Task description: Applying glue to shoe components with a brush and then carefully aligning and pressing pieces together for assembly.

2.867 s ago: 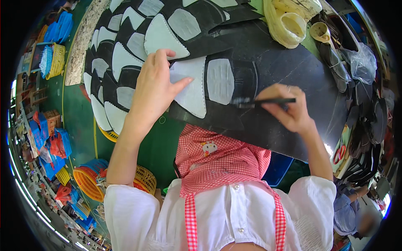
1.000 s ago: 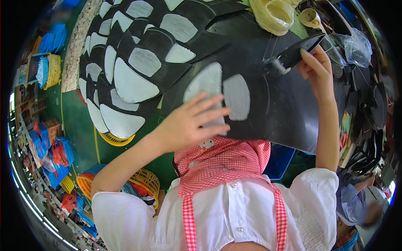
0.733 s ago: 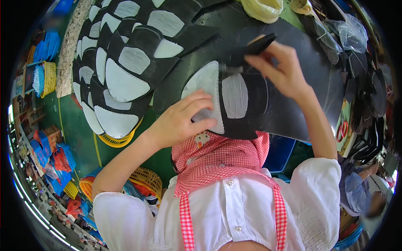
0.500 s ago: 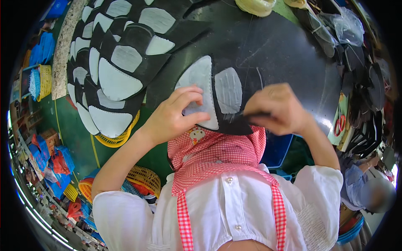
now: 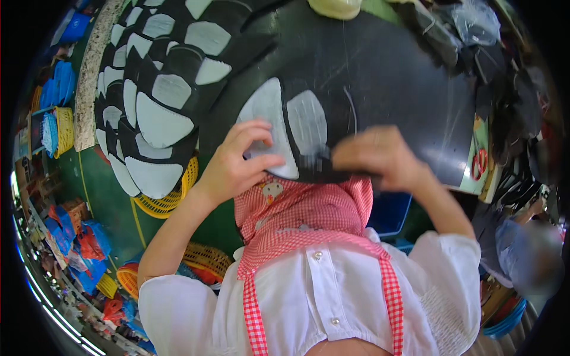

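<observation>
A black cut piece of sheet material [image 5: 332, 127] lies at the table's near edge. It bears a white toothed-edge patch [image 5: 265, 105] on the left and a grey, streaky patch [image 5: 307, 121] beside it. My left hand [image 5: 234, 155] rests on the white patch, thumb and fingers apart, fingertips touching the surface. Closed round a dark brush [image 5: 313, 161], my right hand [image 5: 375, 157] is smeared by motion. The blurred brush end is at the lower edge of the grey patch, and the fingers cover most of its handle.
Overlapping black pieces with white patches [image 5: 163, 121] cover the table's left side. A pale yellow bowl [image 5: 335, 7] stands at the far edge. Red-handled scissors [image 5: 479, 164] and dark pieces lie at the right. Below the table are a yellow basket [image 5: 160, 206] and a blue bin [image 5: 392, 216].
The brush has moved left, to the grey patch's lower edge, with my right hand. My left hand keeps its place on the white patch. The whole view has shifted slightly.
</observation>
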`<action>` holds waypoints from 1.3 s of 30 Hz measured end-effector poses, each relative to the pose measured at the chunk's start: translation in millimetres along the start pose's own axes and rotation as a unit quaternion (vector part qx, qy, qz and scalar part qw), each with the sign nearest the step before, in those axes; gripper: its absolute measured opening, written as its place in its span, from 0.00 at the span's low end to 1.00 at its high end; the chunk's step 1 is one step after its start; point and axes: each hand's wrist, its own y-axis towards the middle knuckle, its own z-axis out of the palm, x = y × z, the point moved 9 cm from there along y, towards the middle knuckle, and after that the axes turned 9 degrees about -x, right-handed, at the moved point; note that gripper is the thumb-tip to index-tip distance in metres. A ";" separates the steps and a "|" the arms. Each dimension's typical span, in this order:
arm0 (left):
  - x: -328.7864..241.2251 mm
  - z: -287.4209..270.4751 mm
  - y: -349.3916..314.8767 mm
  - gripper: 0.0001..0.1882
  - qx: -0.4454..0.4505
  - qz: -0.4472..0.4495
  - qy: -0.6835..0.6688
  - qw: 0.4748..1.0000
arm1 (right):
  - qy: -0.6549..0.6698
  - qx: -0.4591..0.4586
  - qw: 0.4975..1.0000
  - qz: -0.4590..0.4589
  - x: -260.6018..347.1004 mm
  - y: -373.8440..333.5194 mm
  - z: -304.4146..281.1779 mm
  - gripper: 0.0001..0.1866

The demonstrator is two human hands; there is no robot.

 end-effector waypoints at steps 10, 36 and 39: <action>-18.9 12.6 6.0 0.21 -0.057 -0.027 0.039 0.997 | -0.204 -0.410 0.872 0.174 -99.4 61.9 -157.0 0.16; 9.7 -19.3 167.4 0.10 -0.102 -0.077 -0.214 0.968 | -0.525 -0.305 0.726 0.323 -45.3 -52.6 -176.0 0.21; 61.0 -35.5 184.5 0.05 -0.143 -0.142 -0.188 0.961 | -0.220 -0.369 0.828 0.360 -90.4 -40.0 -174.4 0.18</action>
